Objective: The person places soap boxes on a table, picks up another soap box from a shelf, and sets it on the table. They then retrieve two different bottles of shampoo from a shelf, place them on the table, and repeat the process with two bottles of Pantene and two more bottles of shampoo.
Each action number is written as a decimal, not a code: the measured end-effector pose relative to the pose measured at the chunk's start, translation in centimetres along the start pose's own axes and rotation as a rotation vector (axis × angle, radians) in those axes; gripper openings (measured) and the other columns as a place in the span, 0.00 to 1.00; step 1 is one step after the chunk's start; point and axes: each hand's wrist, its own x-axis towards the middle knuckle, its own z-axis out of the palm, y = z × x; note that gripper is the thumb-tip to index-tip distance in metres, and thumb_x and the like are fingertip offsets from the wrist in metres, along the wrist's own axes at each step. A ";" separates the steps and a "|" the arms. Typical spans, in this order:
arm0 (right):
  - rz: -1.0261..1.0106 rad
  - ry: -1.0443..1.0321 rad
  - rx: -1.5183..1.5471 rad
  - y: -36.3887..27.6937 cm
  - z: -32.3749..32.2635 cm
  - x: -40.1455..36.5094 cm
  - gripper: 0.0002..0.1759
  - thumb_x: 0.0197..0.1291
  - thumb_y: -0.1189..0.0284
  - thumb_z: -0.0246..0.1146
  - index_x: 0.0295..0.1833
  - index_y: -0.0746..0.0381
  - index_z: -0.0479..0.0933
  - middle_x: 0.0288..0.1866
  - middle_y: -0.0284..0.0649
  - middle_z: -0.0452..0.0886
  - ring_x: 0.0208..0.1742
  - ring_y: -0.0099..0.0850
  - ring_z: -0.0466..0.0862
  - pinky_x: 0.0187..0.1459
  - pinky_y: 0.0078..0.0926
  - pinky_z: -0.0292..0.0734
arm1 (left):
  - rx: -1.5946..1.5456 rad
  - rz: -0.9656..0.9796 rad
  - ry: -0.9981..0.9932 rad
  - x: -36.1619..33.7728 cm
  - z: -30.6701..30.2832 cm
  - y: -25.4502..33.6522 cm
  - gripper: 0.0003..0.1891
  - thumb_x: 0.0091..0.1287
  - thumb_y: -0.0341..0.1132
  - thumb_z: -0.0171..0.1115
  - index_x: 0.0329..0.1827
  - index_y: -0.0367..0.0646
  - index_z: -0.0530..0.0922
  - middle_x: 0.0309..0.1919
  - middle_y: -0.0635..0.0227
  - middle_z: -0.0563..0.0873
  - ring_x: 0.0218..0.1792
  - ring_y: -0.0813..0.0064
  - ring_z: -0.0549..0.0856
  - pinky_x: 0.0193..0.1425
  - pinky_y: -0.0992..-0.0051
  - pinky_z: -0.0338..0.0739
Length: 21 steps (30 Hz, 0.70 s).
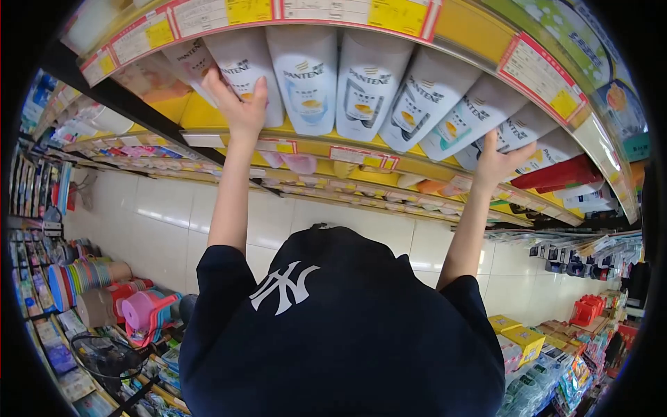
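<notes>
Both my arms reach up to a yellow shelf (208, 115) that carries a row of white Pantene bottles. My left hand (240, 104) wraps around the lower end of one Pantene bottle (243, 59) near the left end of the row. My right hand (501, 161) cups the lower end of another white Pantene bottle (522, 128) further right. Between my hands several more bottles (368, 76) stand side by side, untouched. My dark top with a white NY logo (283, 286) fills the lower middle of the view.
Price tags (542, 76) line the shelf edges. A red pack (566, 174) lies right of my right hand. A white tiled floor (167, 222) runs along the aisle. Plastic buckets and pink basins (139, 309) stand at lower left; yellow boxes (521, 337) at lower right.
</notes>
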 end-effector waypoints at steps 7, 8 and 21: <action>-0.164 -0.004 -0.132 -1.1 -2.7 -3.1 0.30 0.47 0.80 0.61 0.55 0.68 0.57 0.54 0.45 0.58 0.55 0.34 0.63 0.57 0.32 0.59 | 0.068 -0.086 0.006 -1.9 -0.8 4.7 0.31 0.53 0.30 0.59 0.58 0.34 0.54 0.50 0.54 0.60 0.52 0.63 0.64 0.56 0.68 0.59; -0.191 0.007 -0.120 -0.9 -3.5 -4.4 0.27 0.47 0.80 0.60 0.54 0.68 0.59 0.53 0.44 0.60 0.55 0.34 0.63 0.56 0.31 0.59 | 0.052 -0.096 0.024 -3.3 -1.0 4.8 0.30 0.53 0.29 0.59 0.56 0.34 0.56 0.49 0.55 0.61 0.52 0.63 0.64 0.56 0.67 0.59; 0.475 -1.738 -0.457 8.4 -12.9 -19.7 0.24 0.48 0.59 0.58 0.50 0.59 0.67 0.42 0.48 0.75 0.45 0.41 0.75 0.45 0.34 0.70 | 0.064 -0.740 -1.248 -34.0 -3.1 6.6 0.15 0.55 0.40 0.53 0.43 0.41 0.73 0.41 0.56 0.76 0.40 0.56 0.75 0.45 0.68 0.69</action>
